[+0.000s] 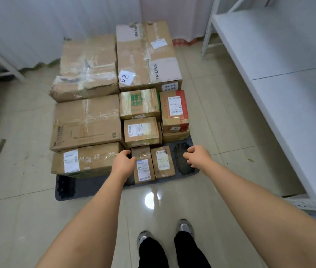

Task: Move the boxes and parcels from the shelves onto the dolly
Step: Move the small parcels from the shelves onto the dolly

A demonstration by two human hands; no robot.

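A: How are the fingers being held?

B: Left hand [123, 161] is curled against the small parcel [142, 164]; a grip cannot be confirmed. Right hand [197, 154] is loosely curled, empty, right of both parcels.

A: Step?

B: Parcels are being arranged on the dolly [87, 187]. Shelf [281, 55] is apparently bare.

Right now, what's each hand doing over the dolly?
Left hand: curled fingers at the small labelled box; a grip cannot be told.
Right hand: loosely curled, holding nothing, above the dolly.
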